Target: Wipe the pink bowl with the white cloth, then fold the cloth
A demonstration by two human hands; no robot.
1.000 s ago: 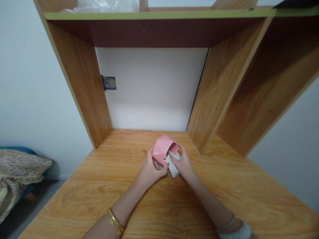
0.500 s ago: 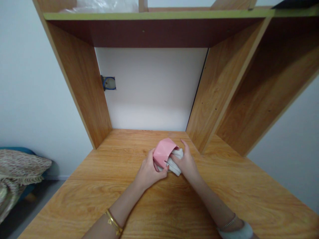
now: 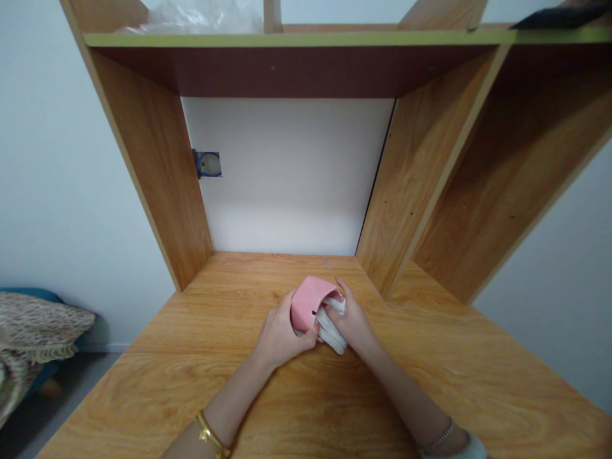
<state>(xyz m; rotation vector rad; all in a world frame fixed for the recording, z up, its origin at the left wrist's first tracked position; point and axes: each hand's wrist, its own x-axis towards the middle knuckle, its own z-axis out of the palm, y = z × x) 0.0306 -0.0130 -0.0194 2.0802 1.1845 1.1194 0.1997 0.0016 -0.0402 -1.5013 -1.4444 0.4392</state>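
A glossy pink container [image 3: 308, 302], faceted and with a small dark slot near its rim, is tipped so its opening faces right. My left hand [image 3: 282, 333] is wrapped round its left and lower side. A white cloth [image 3: 331, 331] is bunched in the opening, with a folded end hanging out below. My right hand [image 3: 352, 320] grips the cloth at the mouth of the container. Its thumb and some fingertips are hidden in the cloth and behind the rim.
Beneath my hands is a wood-grain desk [image 3: 191, 376]. An upper shelf [image 3: 296, 39] with a green edge holds a clear plastic bag [image 3: 201, 18]. Wooden side panels [image 3: 406, 191] flank a white back panel with an open socket box [image 3: 208, 164]. A patterned blanket [image 3: 43, 322] lies at the left.
The pink container has shifted slightly down and left and turned a little, together with both hands. More of the cloth's folded end hangs below. The camera view has tilted slightly upward.
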